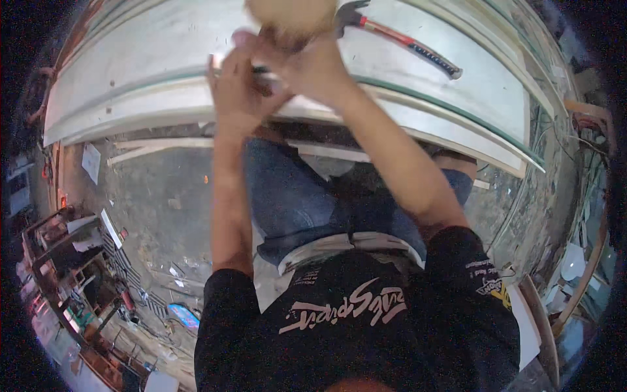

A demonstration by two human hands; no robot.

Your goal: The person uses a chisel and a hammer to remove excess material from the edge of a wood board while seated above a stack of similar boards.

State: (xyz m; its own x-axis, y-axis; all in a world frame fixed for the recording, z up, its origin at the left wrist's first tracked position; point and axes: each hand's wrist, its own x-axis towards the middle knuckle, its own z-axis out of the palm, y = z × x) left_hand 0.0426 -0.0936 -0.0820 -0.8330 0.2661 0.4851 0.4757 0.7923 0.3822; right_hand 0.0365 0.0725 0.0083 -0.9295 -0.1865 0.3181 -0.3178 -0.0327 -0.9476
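Over the long white board point(405, 78), both my hands are close together near the top of the head view. My left hand point(236, 88) has its fingers bent around a small dark thing point(261, 70) that is mostly hidden, beside a green-edged strip point(173, 78). My right hand point(317, 72) is curled below a blurred tan rounded thing point(290, 13) and seems to grip it; its kind is unclear and the frame cuts it off. To the right of that hand, a claw hammer point(411, 46) with a red and black handle rests on the board.
Long pale strips point(450, 127) run along the board's near edge, over my lap. On the grey floor point(163, 189) lie paper scraps and wood pieces. A cluttered wooden shelf point(85, 294) stands at lower left; boards and wires crowd the right side.
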